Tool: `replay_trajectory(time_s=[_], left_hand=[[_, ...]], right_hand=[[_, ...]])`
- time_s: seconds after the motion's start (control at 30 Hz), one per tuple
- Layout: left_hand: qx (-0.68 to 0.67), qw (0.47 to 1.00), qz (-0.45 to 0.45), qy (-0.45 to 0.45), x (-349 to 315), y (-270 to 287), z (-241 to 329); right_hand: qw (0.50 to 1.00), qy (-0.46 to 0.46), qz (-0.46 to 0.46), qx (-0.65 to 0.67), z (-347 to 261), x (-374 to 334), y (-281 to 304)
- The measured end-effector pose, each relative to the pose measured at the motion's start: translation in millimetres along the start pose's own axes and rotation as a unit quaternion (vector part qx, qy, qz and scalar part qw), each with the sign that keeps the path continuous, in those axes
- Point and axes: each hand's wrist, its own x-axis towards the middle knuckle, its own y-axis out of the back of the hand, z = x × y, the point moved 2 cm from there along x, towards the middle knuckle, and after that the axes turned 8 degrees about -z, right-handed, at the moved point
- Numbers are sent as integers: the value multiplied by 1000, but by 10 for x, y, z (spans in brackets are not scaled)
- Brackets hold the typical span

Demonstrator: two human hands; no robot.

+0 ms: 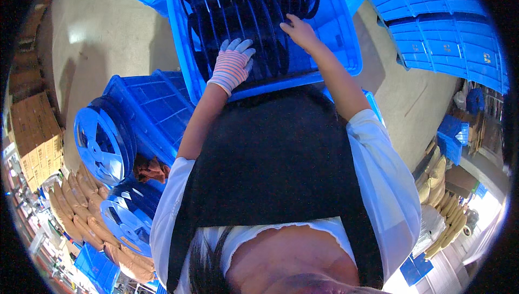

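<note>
A blue plastic crate (pixel 346 40) stands in front of me, holding several black reels (pixel 238 24) set on edge in rows. My left hand (pixel 232 67), in a striped glove with grey-blue fingertips, rests over the near left reels with its fingers stretched out. Bare and farther right, my right hand (pixel 300 32) reaches to the right side of the reels, thumb and forefinger apart at their rims. Whether its fingertips touch a reel is hard to make out. Neither hand holds anything that I can see.
At my left, black reels (pixel 102 142) lie stacked by another blue crate (pixel 157 99), with a reddish-brown cloth (pixel 151 169) between. Stacked blue crates (pixel 443 29) stand at the far right. Brown sacks (pixel 81 207) and cardboard boxes (pixel 35 126) are at the left.
</note>
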Motion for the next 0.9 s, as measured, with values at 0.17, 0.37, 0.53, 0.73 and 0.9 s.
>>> replay_trajectory(time_s=[0.17, 0.37, 0.53, 0.73, 0.9], left_hand=[[-7, 1000, 11, 2, -4, -19, -21], [-11, 1000, 26, -5, 12, -9, -5], [-3, 1000, 16, -5, 44, 25, 23], [-6, 1000, 22, 11, -32, 17, 13], [-12, 999, 33, -2, 7, 35, 35]], right_hand=[[1000, 9, 3, -18, -12, 41, -81], [1000, -26, 7, 9, 258, 415, -414], [996, 8, 48, 80, 315, 383, -256], [985, 26, 168, 14, -621, -645, 1182], [946, 13, 246, 213, -911, -1585, 2073]])
